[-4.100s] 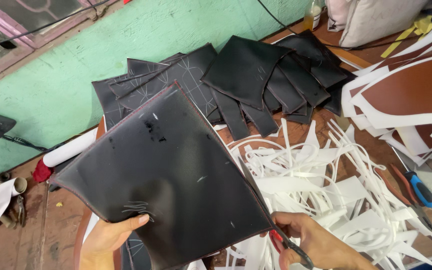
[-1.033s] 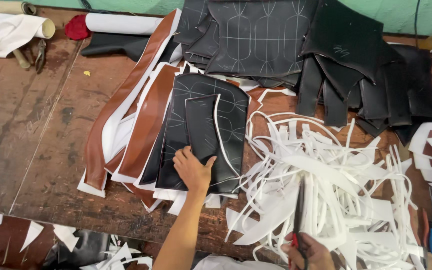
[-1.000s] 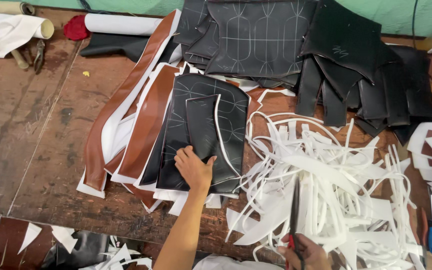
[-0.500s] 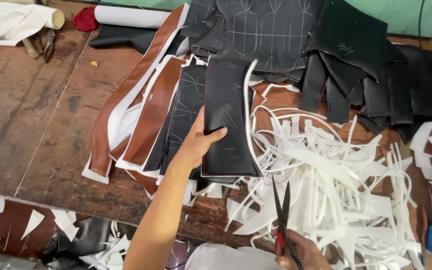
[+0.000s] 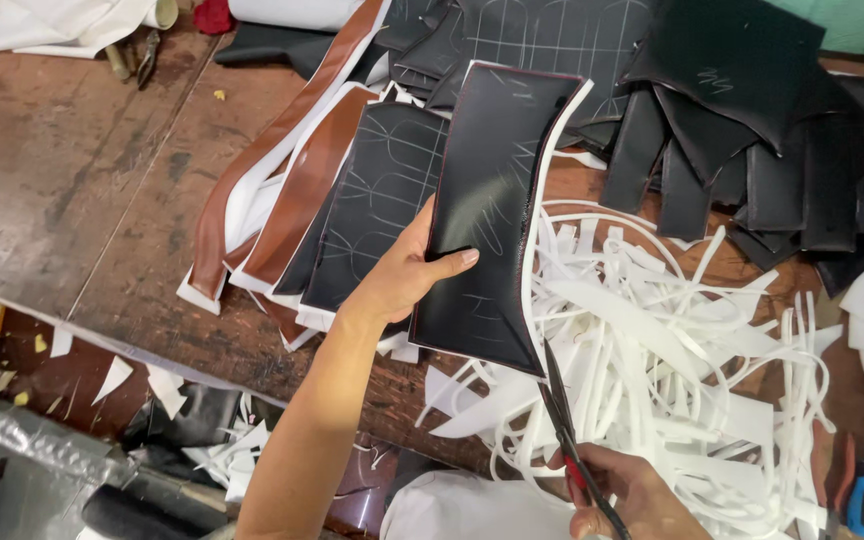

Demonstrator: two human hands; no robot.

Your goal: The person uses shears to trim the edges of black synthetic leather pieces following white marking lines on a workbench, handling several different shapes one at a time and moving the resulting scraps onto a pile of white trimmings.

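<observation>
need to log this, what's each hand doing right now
Left hand: closed on the black leather panel with chalk lines.
Right hand: closed on the red-handled scissors.

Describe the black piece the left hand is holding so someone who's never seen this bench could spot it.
On the brown wooden workbench, look just left of the heap of white trimmings. The left hand lifts a long black sheet there. Unlike the flat black pieces around it, it is raised, has a white strip along its right edge, and scissors meet its lower corner.

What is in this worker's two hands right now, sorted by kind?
Black leather panels: 1, in the left hand, panel
Scissors: 1, in the right hand, scissors
Total: 2
</observation>
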